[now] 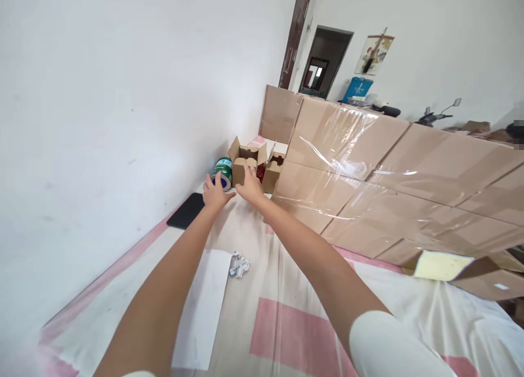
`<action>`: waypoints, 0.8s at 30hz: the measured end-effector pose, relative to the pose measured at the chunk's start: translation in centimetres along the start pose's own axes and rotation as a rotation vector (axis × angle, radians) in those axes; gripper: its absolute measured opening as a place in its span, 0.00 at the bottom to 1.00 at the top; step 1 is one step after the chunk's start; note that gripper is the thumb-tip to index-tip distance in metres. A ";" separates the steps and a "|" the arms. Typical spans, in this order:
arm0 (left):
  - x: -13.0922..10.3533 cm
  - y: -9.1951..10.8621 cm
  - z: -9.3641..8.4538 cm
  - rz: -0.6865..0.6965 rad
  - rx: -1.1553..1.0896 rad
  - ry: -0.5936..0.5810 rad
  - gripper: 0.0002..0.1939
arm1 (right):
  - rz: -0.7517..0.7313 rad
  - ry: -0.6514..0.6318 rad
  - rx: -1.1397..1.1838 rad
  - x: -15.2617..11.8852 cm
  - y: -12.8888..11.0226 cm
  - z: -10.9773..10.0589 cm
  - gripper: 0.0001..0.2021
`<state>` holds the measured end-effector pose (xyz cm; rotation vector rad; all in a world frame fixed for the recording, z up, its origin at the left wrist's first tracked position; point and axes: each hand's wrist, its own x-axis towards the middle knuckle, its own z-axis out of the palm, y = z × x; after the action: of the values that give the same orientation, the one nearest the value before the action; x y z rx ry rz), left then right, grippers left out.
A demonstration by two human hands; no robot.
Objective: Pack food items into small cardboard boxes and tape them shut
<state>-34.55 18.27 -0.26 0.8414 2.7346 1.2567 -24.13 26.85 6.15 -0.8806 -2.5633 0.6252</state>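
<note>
Both my arms stretch far forward over a pink and white cloth. My left hand rests on a green and blue tape roll lying against the white wall. My right hand touches the front of a small open cardboard box, with its fingers partly curled on the box's lower edge. A second small open box stands just right of it, with something red showing between the two.
A wall of large cardboard cartons wrapped in clear film runs along the right. A black flat object lies by the wall. A white sheet and a small clear packet lie on the cloth. An open carton flap is at right.
</note>
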 end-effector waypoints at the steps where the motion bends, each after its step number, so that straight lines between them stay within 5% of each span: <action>1: 0.8 0.3 1.0 0.006 0.019 -0.002 0.53 | 0.034 -0.009 -0.028 1.6 -0.3 -0.2 0.44; 6: 3.1 -0.5 4.5 0.033 0.099 0.067 0.49 | 0.148 -0.098 -0.130 6.0 -0.3 -0.3 0.39; 10: 3.6 -2.2 5.5 0.058 0.133 0.137 0.43 | 0.179 -0.177 -0.158 7.1 0.3 0.8 0.23; 13: 3.9 -2.9 6.0 0.076 0.137 0.168 0.40 | 0.188 -0.206 -0.171 7.1 0.7 1.4 0.21; 19: 4.4 -2.8 6.3 0.073 0.088 0.188 0.38 | 0.113 -0.193 -0.200 3.8 0.2 1.1 0.19; 24: 3.8 -2.0 2.8 0.033 -0.011 0.167 0.28 | 0.046 -0.185 -0.183 -1.6 -1.4 -0.7 0.17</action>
<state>-38.10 20.98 -2.80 0.8187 2.8483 1.4083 -23.28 25.01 7.13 -0.9851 -2.8092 0.5132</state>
